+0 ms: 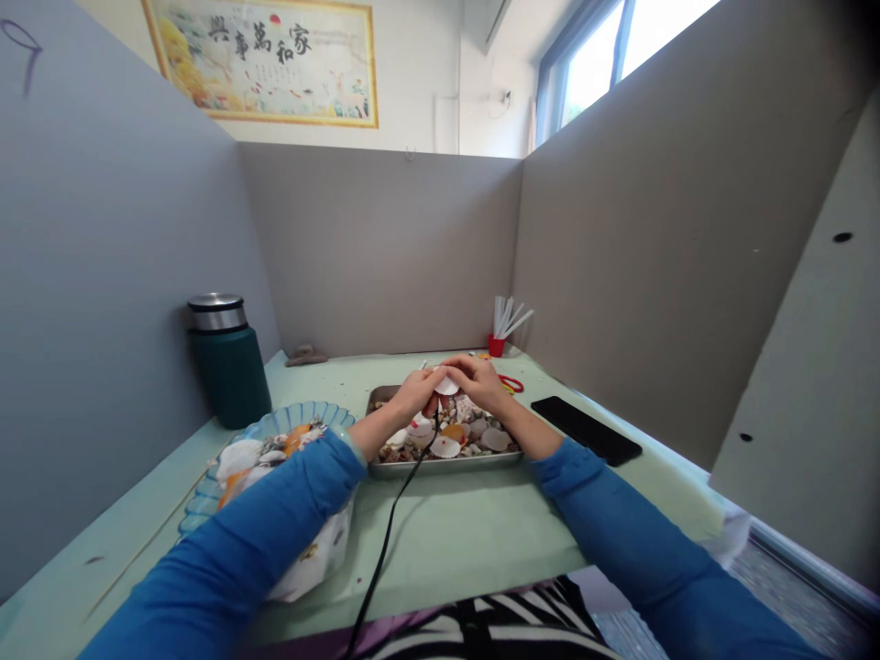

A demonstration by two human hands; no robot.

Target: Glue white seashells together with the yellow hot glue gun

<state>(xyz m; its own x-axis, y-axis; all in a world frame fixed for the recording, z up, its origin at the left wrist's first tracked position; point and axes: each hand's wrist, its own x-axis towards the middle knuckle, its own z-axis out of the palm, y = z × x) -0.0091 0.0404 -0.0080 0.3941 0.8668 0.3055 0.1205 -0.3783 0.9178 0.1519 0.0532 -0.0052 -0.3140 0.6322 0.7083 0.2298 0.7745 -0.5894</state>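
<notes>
Both hands meet above a metal tray (446, 469) full of shells. A white seashell (446, 385) is pinched between my left hand (416, 392) and my right hand (479, 380), and the fingers of both are closed on its edges. From beneath my left hand a black cord (397, 500) runs down toward my lap; whatever it joins is hidden by the hand. A short whitish stick (423, 366) pokes out just behind my left fingers. Below the hands lie a white scallop shell (445, 447), an orange shell (454, 432) and several small shells.
A blue scalloped dish (196, 500) of shells stands under my left forearm. Behind it is a green bottle (230, 376). To the right lie a black phone (586, 429) and red-handled scissors (512, 383). A red cup (496, 346) holds white sticks. Grey partitions (385, 247) enclose the table.
</notes>
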